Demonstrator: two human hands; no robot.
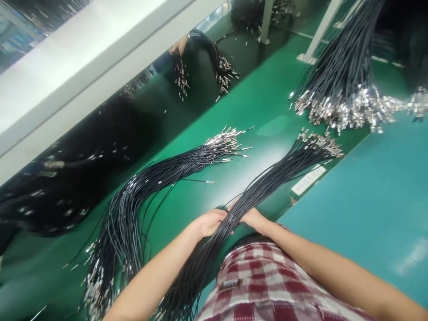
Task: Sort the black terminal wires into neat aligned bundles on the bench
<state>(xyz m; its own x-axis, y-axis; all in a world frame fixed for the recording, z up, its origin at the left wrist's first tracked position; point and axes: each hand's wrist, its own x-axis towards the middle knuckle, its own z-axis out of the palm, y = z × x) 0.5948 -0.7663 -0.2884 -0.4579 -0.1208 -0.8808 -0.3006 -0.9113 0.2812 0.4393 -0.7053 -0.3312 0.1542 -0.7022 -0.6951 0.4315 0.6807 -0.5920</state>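
A long bundle of black wires (267, 182) with metal terminals at its far end runs diagonally towards me. Around its middle, my left hand (214, 221) is closed from the left side. My right hand (251, 217) grips the same bundle from the right, its fingers partly hidden behind the wires. The near end of this bundle passes under my left forearm. To the left, a second bundle of black wires (133, 191) lies curved on the green table (267, 129), its silvery terminals pointing away at one end and towards me at the other.
A thick bunch of wires (351, 67) hangs at the upper right, its terminals over the table. A white beam (83, 67) crosses the upper left. A paper label (308, 179) is stuck near the table edge. Beyond the beam, a co-worker's hand (180, 46) is beside more wires.
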